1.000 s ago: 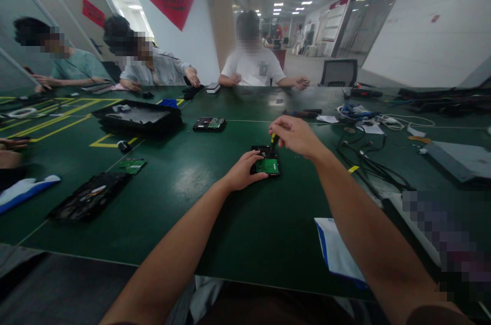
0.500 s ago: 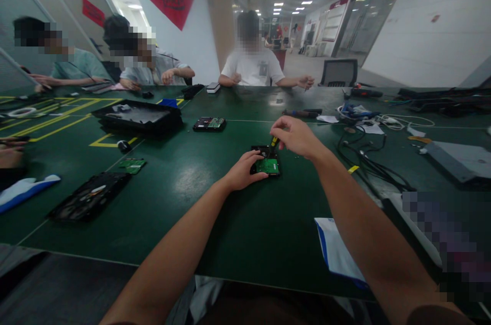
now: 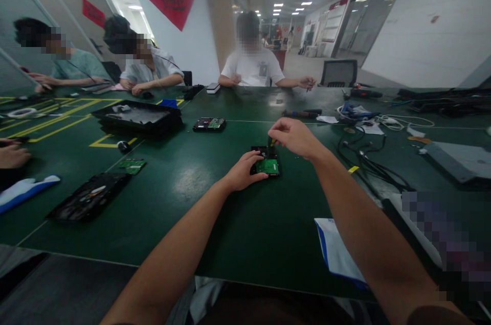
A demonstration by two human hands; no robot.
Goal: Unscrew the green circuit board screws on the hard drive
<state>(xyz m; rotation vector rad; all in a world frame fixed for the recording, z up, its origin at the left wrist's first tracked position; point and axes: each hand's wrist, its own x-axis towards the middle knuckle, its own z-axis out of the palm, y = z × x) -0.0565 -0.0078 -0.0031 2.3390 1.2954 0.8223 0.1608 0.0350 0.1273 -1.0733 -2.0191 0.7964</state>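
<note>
A black hard drive (image 3: 266,162) with a green circuit board on top lies on the green table (image 3: 215,217) in front of me. My left hand (image 3: 242,171) grips its left edge, fingers curled on it. My right hand (image 3: 294,136) is closed on a yellow-and-black screwdriver (image 3: 271,143) held upright, with its tip down on the far part of the drive.
Another hard drive (image 3: 209,123), a black tray (image 3: 138,116), a loose green board (image 3: 132,164) and a dark open case (image 3: 89,203) lie to the left. Cables (image 3: 364,156) sprawl on the right. A white-and-blue sheet (image 3: 335,253) lies near my right arm. Three people sit across the table.
My right hand has shifted slightly over the screwdriver, covering more of its handle. My left hand and the drive have stayed put. A person at the far left has lowered an arm.
</note>
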